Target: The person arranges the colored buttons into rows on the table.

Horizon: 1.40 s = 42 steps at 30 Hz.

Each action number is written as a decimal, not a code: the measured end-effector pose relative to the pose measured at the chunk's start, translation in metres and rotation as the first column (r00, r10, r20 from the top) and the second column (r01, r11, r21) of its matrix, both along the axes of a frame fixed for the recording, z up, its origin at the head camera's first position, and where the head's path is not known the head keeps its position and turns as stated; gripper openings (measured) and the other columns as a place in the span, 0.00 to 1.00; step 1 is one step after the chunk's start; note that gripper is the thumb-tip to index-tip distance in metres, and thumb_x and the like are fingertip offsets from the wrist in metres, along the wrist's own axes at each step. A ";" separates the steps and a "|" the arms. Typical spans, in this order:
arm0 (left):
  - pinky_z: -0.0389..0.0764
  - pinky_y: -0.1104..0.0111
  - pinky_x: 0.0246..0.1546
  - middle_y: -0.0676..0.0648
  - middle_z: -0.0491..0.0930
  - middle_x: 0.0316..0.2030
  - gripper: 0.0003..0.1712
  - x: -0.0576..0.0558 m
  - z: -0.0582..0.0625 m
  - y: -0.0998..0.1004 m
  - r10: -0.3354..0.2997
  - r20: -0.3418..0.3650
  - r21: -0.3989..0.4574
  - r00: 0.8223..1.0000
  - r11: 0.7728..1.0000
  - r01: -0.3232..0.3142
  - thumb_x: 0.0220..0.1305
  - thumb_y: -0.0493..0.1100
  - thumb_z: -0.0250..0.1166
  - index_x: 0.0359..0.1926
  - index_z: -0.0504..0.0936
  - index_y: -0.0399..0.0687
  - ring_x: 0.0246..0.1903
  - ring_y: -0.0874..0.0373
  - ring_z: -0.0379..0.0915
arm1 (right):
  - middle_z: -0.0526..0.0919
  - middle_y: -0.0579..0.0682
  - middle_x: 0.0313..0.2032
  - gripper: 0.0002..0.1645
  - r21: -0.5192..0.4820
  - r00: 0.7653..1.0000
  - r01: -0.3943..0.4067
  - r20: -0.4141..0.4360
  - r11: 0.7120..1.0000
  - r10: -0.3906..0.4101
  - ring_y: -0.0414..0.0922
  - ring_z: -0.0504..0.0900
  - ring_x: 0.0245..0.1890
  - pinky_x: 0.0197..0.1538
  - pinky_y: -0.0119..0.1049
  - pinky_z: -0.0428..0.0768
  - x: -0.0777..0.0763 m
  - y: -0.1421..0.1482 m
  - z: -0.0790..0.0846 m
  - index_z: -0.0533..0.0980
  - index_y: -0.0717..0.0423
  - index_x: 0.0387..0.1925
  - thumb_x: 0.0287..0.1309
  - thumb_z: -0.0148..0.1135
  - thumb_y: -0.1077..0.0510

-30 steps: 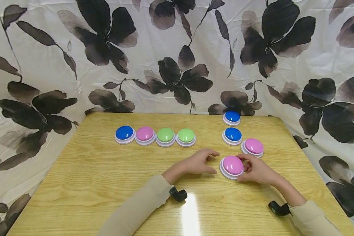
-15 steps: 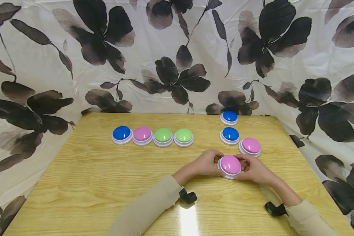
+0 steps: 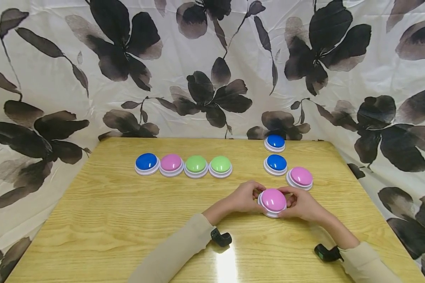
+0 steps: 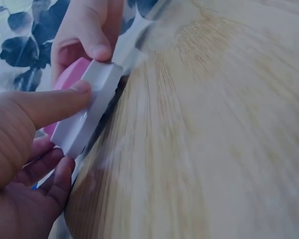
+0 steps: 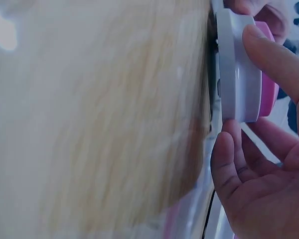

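Note:
A pink push button (image 3: 273, 199) with a white round base is held between both hands at the right of the table. My left hand (image 3: 246, 197) grips its left side, thumb on the white rim in the left wrist view. On the opposite side my right hand (image 3: 302, 204) grips the rim with thumb and fingers, as the right wrist view also shows. Just behind the right hand sits another pink button (image 3: 301, 177). Two blue buttons, a nearer one (image 3: 276, 162) and a farther one (image 3: 275, 142), stand behind that.
Left of centre, a touching row runs along the wooden table (image 3: 127, 228): a blue button (image 3: 146, 163), a pink button (image 3: 171, 163), and two green buttons, one (image 3: 196, 165) beside the other (image 3: 220, 165). A floral cloth (image 3: 184, 51) hangs behind the table.
My left hand has moved right and taken hold of the pink button's left side, where it was apart before. The right hand keeps its hold; the button has shifted slightly left.

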<state>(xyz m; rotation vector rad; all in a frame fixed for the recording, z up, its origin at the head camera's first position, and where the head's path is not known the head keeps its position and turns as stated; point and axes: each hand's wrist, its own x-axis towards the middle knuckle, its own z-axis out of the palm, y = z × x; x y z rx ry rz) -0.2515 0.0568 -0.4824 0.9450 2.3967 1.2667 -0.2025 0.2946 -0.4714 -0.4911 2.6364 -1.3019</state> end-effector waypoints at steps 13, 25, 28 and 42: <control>0.78 0.73 0.41 0.49 0.78 0.48 0.40 0.005 0.009 -0.059 0.068 0.035 0.016 0.997 0.998 -0.068 0.42 0.43 0.82 0.57 0.76 0.38 0.38 0.64 0.74 | 0.78 0.50 0.39 0.46 -0.012 0.998 -0.050 0.038 0.999 0.051 0.48 0.75 0.31 0.31 0.33 0.78 -0.014 -0.054 0.008 0.73 0.56 0.59 0.36 0.83 0.50; 0.78 0.67 0.43 0.50 0.77 0.49 0.40 -0.002 0.017 -0.116 0.132 0.005 0.017 0.991 0.991 -0.132 0.41 0.42 0.82 0.58 0.76 0.41 0.39 0.60 0.73 | 0.80 0.49 0.48 0.45 -0.016 0.994 -0.106 -0.022 0.994 0.106 0.47 0.77 0.33 0.36 0.35 0.80 -0.035 -0.112 0.014 0.74 0.53 0.59 0.35 0.83 0.51; 0.78 0.67 0.43 0.51 0.78 0.49 0.38 -0.005 0.017 -0.127 0.135 -0.002 0.013 0.991 0.991 -0.135 0.41 0.42 0.82 0.56 0.77 0.42 0.40 0.59 0.73 | 0.80 0.49 0.47 0.44 -0.015 0.994 -0.106 -0.039 0.994 0.106 0.46 0.77 0.32 0.35 0.34 0.79 -0.039 -0.122 0.013 0.76 0.53 0.57 0.34 0.84 0.51; 0.78 0.64 0.44 0.47 0.79 0.47 0.37 -0.023 0.009 -0.155 0.122 0.019 0.054 0.992 0.991 -0.122 0.41 0.40 0.82 0.55 0.78 0.38 0.41 0.56 0.74 | 0.79 0.51 0.46 0.42 -0.072 0.999 -0.051 0.014 0.996 0.052 0.45 0.75 0.31 0.34 0.33 0.76 -0.048 -0.154 0.008 0.76 0.57 0.56 0.35 0.84 0.57</control>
